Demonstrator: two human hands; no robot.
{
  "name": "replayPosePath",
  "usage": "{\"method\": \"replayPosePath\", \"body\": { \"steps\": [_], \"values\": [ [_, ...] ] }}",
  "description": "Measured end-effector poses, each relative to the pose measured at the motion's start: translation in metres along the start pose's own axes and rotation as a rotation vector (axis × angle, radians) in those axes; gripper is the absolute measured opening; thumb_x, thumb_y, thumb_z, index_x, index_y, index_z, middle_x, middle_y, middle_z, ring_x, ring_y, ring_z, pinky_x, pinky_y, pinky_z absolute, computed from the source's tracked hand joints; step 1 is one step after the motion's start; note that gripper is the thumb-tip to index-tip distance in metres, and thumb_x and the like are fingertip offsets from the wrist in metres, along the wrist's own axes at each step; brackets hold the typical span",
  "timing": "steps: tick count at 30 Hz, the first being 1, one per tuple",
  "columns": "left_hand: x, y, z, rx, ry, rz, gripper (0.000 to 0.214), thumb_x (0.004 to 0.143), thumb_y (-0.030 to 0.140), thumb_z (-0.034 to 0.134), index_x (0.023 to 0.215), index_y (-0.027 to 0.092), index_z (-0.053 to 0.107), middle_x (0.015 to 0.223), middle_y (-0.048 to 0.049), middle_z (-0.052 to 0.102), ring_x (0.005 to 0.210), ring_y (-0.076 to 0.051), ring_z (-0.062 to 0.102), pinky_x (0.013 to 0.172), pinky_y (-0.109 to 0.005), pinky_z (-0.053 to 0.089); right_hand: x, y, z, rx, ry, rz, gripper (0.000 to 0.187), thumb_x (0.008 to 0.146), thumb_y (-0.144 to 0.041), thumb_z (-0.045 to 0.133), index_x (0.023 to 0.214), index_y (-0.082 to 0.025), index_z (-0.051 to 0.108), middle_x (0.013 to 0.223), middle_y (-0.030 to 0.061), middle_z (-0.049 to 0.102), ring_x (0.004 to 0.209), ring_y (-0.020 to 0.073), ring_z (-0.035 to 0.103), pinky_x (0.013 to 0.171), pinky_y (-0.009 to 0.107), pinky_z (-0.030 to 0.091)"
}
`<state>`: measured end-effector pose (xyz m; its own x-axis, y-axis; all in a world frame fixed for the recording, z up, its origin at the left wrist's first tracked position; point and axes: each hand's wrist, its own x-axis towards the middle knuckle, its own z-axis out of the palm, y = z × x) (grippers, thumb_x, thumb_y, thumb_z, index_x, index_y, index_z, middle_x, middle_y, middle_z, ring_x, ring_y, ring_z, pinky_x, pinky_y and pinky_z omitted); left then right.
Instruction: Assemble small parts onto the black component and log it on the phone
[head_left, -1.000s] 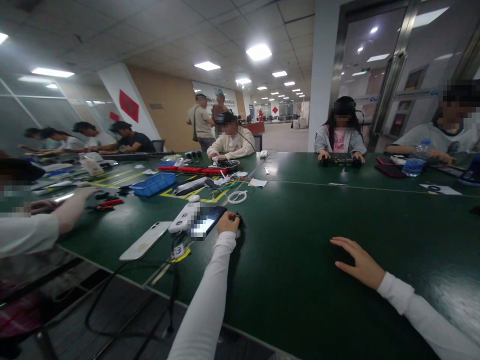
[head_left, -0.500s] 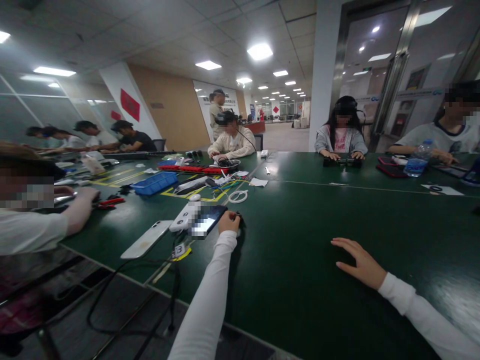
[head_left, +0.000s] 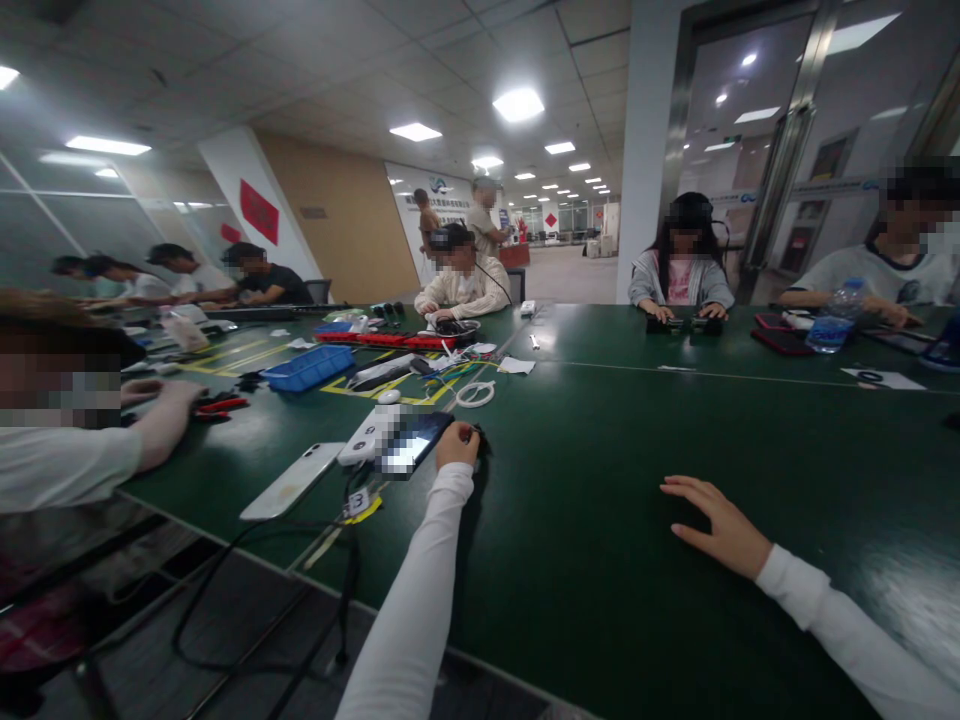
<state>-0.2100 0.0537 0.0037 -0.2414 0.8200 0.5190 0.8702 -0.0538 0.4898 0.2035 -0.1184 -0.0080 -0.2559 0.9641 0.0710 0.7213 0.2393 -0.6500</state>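
Observation:
My left hand (head_left: 456, 445) rests on the green table (head_left: 570, 560) with its fingers curled, closed on a small black object (head_left: 482, 440) that pokes out on the right side. Its kind is mostly hidden by the fingers. Just left of this hand lies a dark phone-like device (head_left: 420, 440) with a lit, blurred screen, beside a white box (head_left: 361, 440) with round dark marks. My right hand (head_left: 716, 525) is at the table's right part, palm down, fingers spread, holding nothing.
A white phone (head_left: 292, 482) and a black cable (head_left: 352, 580) lie to the left. Farther back are a blue tray (head_left: 309, 368), a coiled white cable (head_left: 476, 394), loose wires and red-handled pliers (head_left: 221, 404). Several people sit around the table; a water bottle (head_left: 834, 318) stands right.
My hands have hardly moved. Across the table, a co-worker's black device now shows as two separate parts. The left co-worker's head and hands shifted, and people standing at the back changed position.

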Motion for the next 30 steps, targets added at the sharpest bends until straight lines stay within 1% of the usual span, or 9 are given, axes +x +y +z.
{"method": "replayPosePath", "body": {
  "steps": [3, 10, 15, 23, 30],
  "values": [
    [-0.0001, -0.0001, 0.0002, -0.007, -0.003, 0.006, 0.013, 0.067, 0.027, 0.048, 0.075, 0.018, 0.053, 0.075, -0.0020, 0.059, 0.065, -0.012, 0.055, 0.065, -0.023, 0.042, 0.0009, 0.0022, 0.0007, -0.021, -0.002, -0.025, 0.049, 0.073, -0.040, 0.050, 0.119, -0.030, 0.037, 0.129, 0.0001, 0.033, 0.120, 0.0224, 0.029, 0.097, 0.041, 0.030],
    [-0.0015, 0.0036, -0.0021, -0.024, -0.031, 0.020, 0.013, 0.067, 0.025, 0.049, 0.077, 0.018, 0.054, 0.077, -0.0017, 0.059, 0.064, -0.012, 0.055, 0.063, -0.023, 0.043, 0.0028, 0.0029, -0.0001, -0.014, -0.021, -0.016, 0.050, 0.072, -0.040, 0.051, 0.119, -0.029, 0.038, 0.129, 0.0005, 0.034, 0.120, 0.0241, 0.027, 0.098, 0.043, 0.027],
    [-0.0013, 0.0055, -0.0025, -0.027, -0.051, 0.009, 0.015, 0.068, 0.022, 0.049, 0.081, 0.018, 0.055, 0.082, -0.0022, 0.059, 0.065, -0.012, 0.056, 0.065, -0.024, 0.043, 0.0020, 0.0026, -0.0002, -0.001, -0.029, 0.002, 0.050, 0.072, -0.041, 0.051, 0.119, -0.031, 0.037, 0.130, -0.0001, 0.032, 0.121, 0.0248, 0.027, 0.097, 0.045, 0.028],
    [-0.0004, 0.0027, -0.0010, -0.003, -0.066, 0.038, 0.018, 0.068, 0.019, 0.050, 0.084, 0.019, 0.057, 0.084, -0.0022, 0.059, 0.067, -0.012, 0.055, 0.068, -0.024, 0.044, 0.0010, 0.0008, -0.0017, 0.004, -0.042, 0.010, 0.050, 0.072, -0.041, 0.050, 0.119, -0.032, 0.036, 0.130, -0.0006, 0.031, 0.121, 0.0246, 0.027, 0.096, 0.044, 0.029],
    [-0.0002, 0.0020, -0.0009, 0.013, -0.078, 0.067, 0.019, 0.069, 0.018, 0.048, 0.086, 0.019, 0.058, 0.085, -0.0027, 0.059, 0.068, -0.012, 0.055, 0.067, -0.024, 0.044, -0.0008, -0.0015, -0.0013, -0.002, 0.002, -0.016, 0.048, 0.073, -0.041, 0.049, 0.119, -0.030, 0.037, 0.129, -0.0006, 0.033, 0.120, 0.0225, 0.028, 0.097, 0.041, 0.029]
  ]
}}
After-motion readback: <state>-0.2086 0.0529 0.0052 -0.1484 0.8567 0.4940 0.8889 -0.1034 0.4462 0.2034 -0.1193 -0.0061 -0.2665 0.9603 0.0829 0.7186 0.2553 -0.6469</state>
